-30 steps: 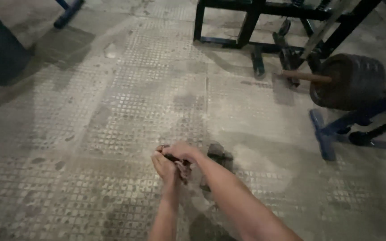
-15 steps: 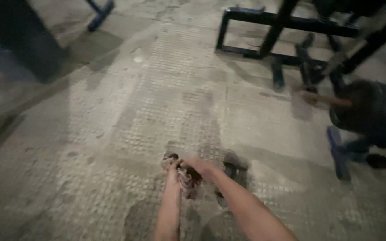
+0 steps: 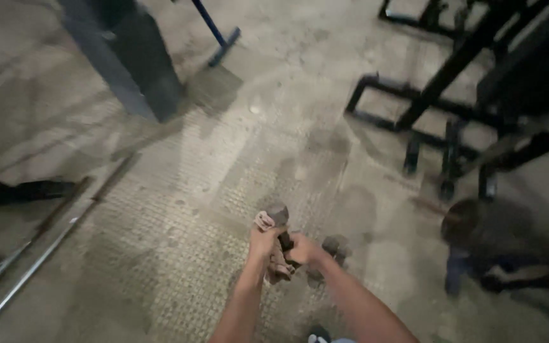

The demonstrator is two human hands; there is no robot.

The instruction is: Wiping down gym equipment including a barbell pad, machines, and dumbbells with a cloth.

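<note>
Blur softens everything, so much of this is hard to read. My left hand [image 3: 263, 242] is closed round a pale, bunched rag [image 3: 277, 265], its folds hanging below my fist and one end poking out above my knuckles. My right hand [image 3: 302, 249] is curled tight on the handle of a small dark dumbbell [image 3: 280, 222]; only its rounded upper head shows clearly above my hands, while the handle is hidden inside my grip and the lower end is lost behind the rag. Both hands touch each other, held above the studded concrete floor [image 3: 179, 216]. Just beyond my right wrist a second dark dumbbell [image 3: 333, 248] lies on the floor, half covered by my forearm. To the right, a black metal frame [image 3: 427, 127] runs out of view at the top edge, and a dark round weight plate [image 3: 471, 222] sits smeared in shadow. A dark post [image 3: 128, 57] stands upper left, and a metal bar [image 3: 27, 267] is cut off at the left edge.
</note>
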